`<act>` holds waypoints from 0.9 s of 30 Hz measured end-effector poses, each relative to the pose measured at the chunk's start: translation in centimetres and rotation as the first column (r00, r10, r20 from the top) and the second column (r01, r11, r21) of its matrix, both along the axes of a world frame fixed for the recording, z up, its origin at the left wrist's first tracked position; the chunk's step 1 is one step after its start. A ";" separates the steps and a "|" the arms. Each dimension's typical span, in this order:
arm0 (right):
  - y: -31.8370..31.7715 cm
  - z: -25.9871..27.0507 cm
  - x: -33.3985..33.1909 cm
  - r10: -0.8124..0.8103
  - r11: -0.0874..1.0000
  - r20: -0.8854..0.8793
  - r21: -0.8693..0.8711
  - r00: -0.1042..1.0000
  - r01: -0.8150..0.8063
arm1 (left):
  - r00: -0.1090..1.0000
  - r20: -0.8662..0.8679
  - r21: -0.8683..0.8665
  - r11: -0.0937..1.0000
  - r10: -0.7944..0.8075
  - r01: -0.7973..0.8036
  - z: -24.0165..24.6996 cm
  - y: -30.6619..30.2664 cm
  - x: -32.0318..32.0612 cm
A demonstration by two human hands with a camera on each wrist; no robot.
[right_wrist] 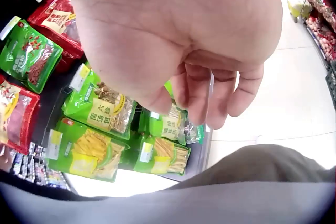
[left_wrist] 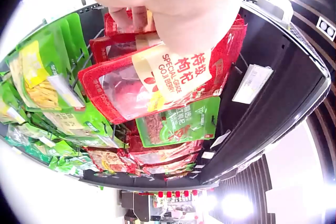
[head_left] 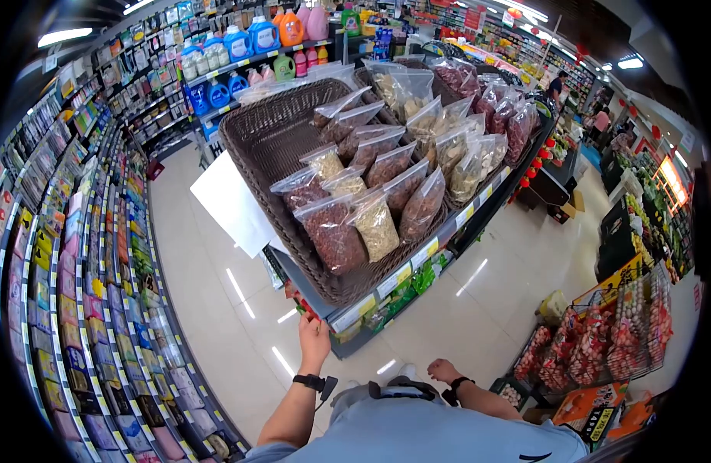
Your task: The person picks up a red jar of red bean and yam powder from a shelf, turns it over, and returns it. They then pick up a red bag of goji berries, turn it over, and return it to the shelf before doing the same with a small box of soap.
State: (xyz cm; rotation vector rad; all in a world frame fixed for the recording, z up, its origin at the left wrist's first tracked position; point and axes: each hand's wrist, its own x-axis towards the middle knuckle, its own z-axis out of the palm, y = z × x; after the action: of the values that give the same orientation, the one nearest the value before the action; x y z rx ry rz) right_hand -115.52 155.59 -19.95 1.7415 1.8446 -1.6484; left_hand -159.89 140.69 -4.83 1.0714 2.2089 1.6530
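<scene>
At the shelf corner, my left hand (head_left: 315, 339) is on a red packet of goji berries. In the left wrist view, the thumb side of that hand lies over the front of the goji berry packet (left_wrist: 152, 85), with curled fingertips (left_wrist: 139, 18) behind its edge. More red packets hang behind it, and a green packet (left_wrist: 178, 124) hangs below. My right hand (head_left: 446, 371) hangs loosely curled near my body and holds nothing. In the right wrist view, its fingers (right_wrist: 197, 92) overlap green packets of dried food (right_wrist: 102, 106) on the rack.
Above the rack stand dark woven baskets (head_left: 340, 282) with several clear bags of dried goods (head_left: 332, 231). A long shelf of packets (head_left: 93, 309) runs along the left. At the right, red net bags (head_left: 594, 351) hang on a wire rack above an orange box (head_left: 591, 409).
</scene>
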 end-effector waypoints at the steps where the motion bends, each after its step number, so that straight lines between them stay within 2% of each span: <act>1: 0.2 0.5 -1.1 0.002 1.000 -0.018 0.008 1.000 -0.002 | 1.000 0.008 -0.009 1.000 0.006 -0.006 0.2 -0.3 0.2; 4: 1.1 1.3 -3.4 0.032 0.999 -0.066 0.041 0.997 -0.029 | 0.994 -0.083 -0.036 0.996 0.073 -0.076 1.9 -0.7 1.2; 6: 1.8 1.9 -5.2 0.090 0.990 -0.082 0.119 0.993 -0.080 | 0.969 -0.164 -0.073 0.977 0.186 -0.200 4.0 -1.0 2.2; 8: 2.2 2.4 -6.7 0.137 0.978 -0.046 0.165 0.989 -0.128 | 0.971 -0.143 -0.074 0.977 0.190 -0.202 4.8 -1.5 2.8; 13: 1.6 6.4 -10.9 0.159 0.981 -0.224 0.147 0.961 -0.128 | 0.978 -0.150 -0.028 0.988 0.145 -0.151 5.9 -3.0 3.6; 15: 1.4 7.9 -12.6 0.184 0.980 -0.276 0.129 0.943 -0.153 | 0.999 0.050 0.030 1.000 0.007 -0.008 6.4 -3.6 4.0; 16: 1.0 9.1 -13.5 0.135 0.989 -0.361 0.110 0.923 -0.102 | 0.999 0.051 0.029 1.000 0.009 -0.010 6.5 -3.9 4.3; 17: 0.6 10.5 -14.4 0.085 0.995 -0.442 0.085 0.893 -0.052 | 0.997 0.081 -0.067 0.997 -0.018 0.024 6.5 -4.3 4.7; 18: 0.2 12.2 -15.3 0.085 0.995 -0.441 0.084 0.893 -0.054 | 0.993 0.112 -0.160 0.985 -0.042 0.060 6.5 -4.7 5.0; 19: -0.2 14.1 -16.1 0.087 0.996 -0.531 0.035 0.843 -0.081 | 0.993 0.113 -0.161 0.985 -0.040 0.058 6.5 -5.0 5.4; 20: -0.7 15.3 -16.6 0.084 0.993 -0.614 -0.010 0.785 -0.114 | 0.967 0.247 -0.130 0.987 -0.056 0.090 6.6 -5.3 6.0; 21: -1.0 15.8 -16.7 0.087 0.993 -0.611 -0.009 0.787 -0.117 | 0.923 0.378 -0.094 0.989 -0.074 0.117 6.5 -5.5 6.6; 22: -1.1 16.2 -16.8 0.125 0.969 -0.650 -0.082 0.749 -0.233 | 0.860 0.501 -0.052 0.989 -0.095 0.139 6.3 -5.6 7.1; 23: -1.2 16.7 -16.9 0.158 0.925 -0.690 -0.146 0.706 -0.350 | 0.839 0.532 -0.002 0.991 -0.114 0.136 6.1 -5.7 7.7; 24: -1.8 17.7 -17.0 0.165 0.925 -0.687 -0.142 0.707 -0.354 | 0.838 0.533 0.004 0.991 -0.113 0.131 6.1 -5.8 8.1; 26: -3.4 20.1 -17.4 0.213 0.877 -0.637 -0.210 0.741 -0.433 | 0.732 0.670 0.039 0.991 -0.123 0.132 6.3 -5.9 8.5; 27: -4.2 20.3 -17.5 0.173 0.904 -0.647 -0.195 0.743 -0.380 | 0.716 0.673 0.141 0.983 -0.184 0.120 5.5 -5.7 8.9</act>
State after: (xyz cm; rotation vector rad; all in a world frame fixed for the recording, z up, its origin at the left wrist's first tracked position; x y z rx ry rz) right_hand -133.04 151.34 0.31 0.7734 1.7856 -2.3932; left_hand -151.03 134.99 0.70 0.4941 1.5280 1.7099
